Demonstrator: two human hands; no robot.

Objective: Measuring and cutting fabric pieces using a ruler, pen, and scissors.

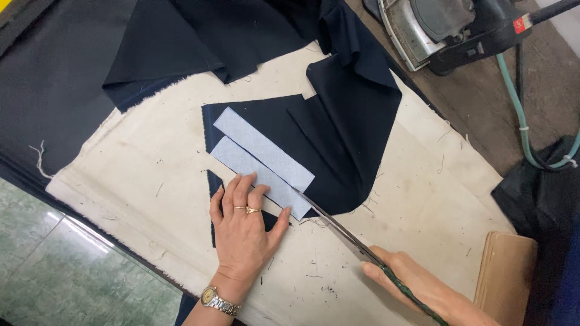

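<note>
The person's left hand (241,226) lay flat, fingers spread, its grip released. It pressed down on a dark blue cloth piece (338,130) that lay in the middle of the worktop (151,181). The worktop had a cream cover with loose threads on it. Two pale blue strips (263,160) lay side by side on the cloth piece, slanted, just past the fingertips. There were rings on two fingers and a metal watch (216,300) on the wrist.

The right hand (417,284) was near the worktop's near edge. Its grip was clenched around the green-wrapped handles of long scissors (338,232). The blades pointed up and left, and their tip touched the end of the strips at the cloth piece's lower edge. It could not be told if the blades were apart.

More dark cloth (181,42) was piled along the far edge. A heavy iron (447,27) sat at the far right corner, with a green hose (519,115) beside it. A wooden block (504,274) lay by the right edge.
</note>
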